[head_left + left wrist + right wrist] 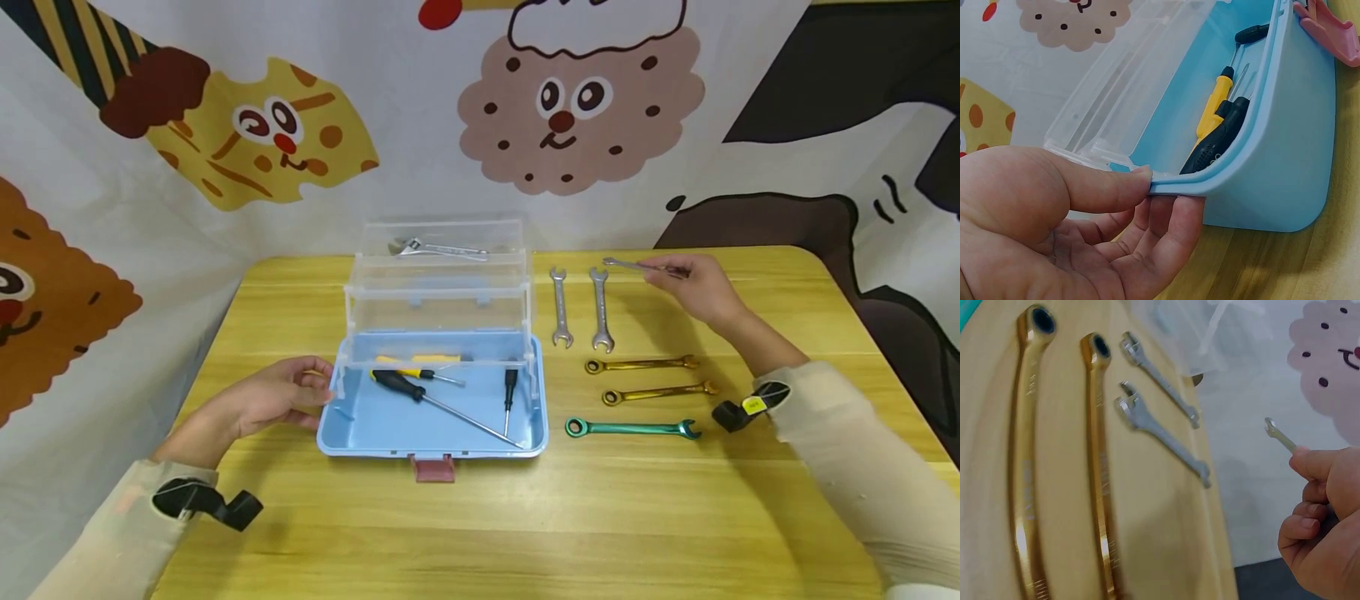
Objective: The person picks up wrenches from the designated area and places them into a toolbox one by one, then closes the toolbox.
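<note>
Silver wrench (628, 265) — gripped in right hand (703, 292), far right; left hand (277, 393) pinches blue toolbox (393, 432) — left side.

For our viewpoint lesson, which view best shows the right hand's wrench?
The head view: it shows more of the wrench in the right hand. The right wrist view shows mainly one end; the left wrist view, none.

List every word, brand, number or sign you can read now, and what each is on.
Nothing is readable.
Gold wrenches: stamped marks, too blurred.
Paired silver wrenches: any marks too small.
Held wrench: too small to tell.
Large black screwdriver: faint marks, unreadable.
Yellow tag on the right wrist strap: marking too small.
Box: no text visible.
</note>
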`<state>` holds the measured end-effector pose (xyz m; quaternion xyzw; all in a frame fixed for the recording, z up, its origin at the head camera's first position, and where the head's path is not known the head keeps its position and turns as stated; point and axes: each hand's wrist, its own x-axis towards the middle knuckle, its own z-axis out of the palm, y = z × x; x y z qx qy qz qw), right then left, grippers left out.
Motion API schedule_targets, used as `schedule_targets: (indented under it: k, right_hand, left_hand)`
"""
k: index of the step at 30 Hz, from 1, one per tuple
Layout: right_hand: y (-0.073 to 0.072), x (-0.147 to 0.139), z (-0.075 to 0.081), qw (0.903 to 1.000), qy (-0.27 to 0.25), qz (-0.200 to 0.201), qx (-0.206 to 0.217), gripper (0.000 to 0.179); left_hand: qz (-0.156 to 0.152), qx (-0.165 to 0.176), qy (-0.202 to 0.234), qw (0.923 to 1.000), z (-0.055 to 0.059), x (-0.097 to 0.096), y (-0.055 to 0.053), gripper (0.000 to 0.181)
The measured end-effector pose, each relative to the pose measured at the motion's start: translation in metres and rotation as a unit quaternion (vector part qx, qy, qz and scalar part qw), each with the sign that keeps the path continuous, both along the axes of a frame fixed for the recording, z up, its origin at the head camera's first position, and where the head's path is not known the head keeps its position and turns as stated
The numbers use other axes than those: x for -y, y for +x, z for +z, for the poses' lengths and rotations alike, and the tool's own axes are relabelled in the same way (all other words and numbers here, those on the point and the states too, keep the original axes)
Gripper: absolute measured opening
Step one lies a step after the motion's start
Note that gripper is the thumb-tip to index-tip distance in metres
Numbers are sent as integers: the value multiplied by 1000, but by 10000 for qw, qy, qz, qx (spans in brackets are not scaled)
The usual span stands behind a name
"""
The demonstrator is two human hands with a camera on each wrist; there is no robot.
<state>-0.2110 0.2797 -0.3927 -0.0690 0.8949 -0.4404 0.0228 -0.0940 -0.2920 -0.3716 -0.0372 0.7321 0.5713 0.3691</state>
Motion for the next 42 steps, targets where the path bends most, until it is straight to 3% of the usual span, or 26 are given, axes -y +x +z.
schedule_targets:
  k: [8,22,42]
  right_hand:
    - [-7,17,20,9988,-242,237,-348,32]
    - [-27,63,53,9959,-344,732,-403,30]
    - [-56,141,87,9844,78,1675,-532,26]
  left_hand:
    - [-20,8,84,10000,0,0,1,32]
    - [-35,6,33,10000,1,0,0,31]
    - [-73,-11,148,9999,0,2,0,30]
